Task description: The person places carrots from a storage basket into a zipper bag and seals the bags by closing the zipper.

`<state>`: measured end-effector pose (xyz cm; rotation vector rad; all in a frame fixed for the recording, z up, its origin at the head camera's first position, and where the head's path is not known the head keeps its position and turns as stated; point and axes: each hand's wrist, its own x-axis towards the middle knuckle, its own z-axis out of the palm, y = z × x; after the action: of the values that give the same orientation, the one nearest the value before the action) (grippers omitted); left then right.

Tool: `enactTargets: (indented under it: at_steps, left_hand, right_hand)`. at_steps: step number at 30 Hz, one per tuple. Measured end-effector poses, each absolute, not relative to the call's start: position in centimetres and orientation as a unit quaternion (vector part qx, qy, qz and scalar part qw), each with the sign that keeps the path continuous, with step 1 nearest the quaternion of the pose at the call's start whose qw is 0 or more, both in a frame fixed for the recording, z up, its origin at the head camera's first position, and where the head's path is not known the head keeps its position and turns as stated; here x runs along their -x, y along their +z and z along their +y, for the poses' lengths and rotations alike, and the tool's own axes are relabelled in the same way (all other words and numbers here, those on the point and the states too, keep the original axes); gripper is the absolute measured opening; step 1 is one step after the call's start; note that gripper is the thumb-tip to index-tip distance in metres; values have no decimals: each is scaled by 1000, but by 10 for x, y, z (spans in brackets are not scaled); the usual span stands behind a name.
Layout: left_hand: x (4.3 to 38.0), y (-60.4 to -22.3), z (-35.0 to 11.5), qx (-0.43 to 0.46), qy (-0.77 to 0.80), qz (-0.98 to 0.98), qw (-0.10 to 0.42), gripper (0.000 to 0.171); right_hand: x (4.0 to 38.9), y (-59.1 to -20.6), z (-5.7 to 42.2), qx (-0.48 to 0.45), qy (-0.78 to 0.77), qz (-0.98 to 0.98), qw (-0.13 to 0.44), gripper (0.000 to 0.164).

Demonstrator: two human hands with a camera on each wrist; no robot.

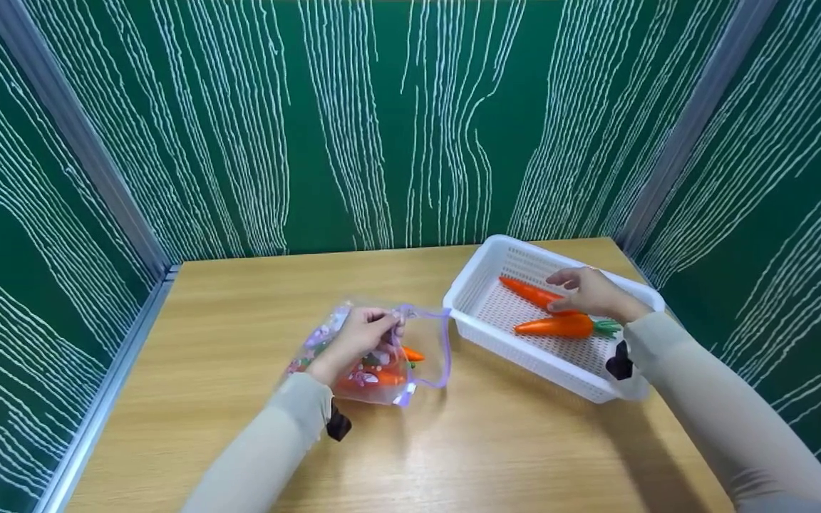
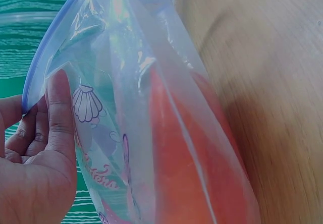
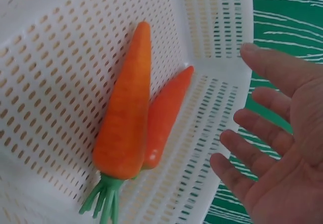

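My left hand (image 1: 362,333) pinches the rim of a clear printed zip bag (image 2: 103,108) with a purple edge, its mouth held apart. Orange carrot-like pieces (image 1: 385,377) show inside through the plastic. Above a white perforated basket (image 1: 517,358) hovers my right hand (image 1: 591,293), fingers spread and holding nothing. In the basket lies an orange carrot (image 3: 123,118) with a green top. Beside it is a smaller, redder piece shaped like a chili pepper (image 3: 169,113); my right hand partly covers it in the head view.
Both containers stand on a light wooden table (image 1: 225,342), the basket at the back right with its corner close to the bag's mouth. Green panels (image 1: 339,128) with white wavy lines and metal posts (image 1: 90,135) enclose the table's back and sides.
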<state>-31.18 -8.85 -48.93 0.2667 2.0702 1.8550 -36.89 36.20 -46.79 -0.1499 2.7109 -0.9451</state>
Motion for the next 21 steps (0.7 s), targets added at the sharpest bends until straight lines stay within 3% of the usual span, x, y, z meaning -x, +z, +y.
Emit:
enactTargets:
  at_steps: [21]
  left_hand:
    - [310,-490,-90,-120,663,720,167,27]
  right_hand:
    - [378,-503,385,81,-302,933,178,68]
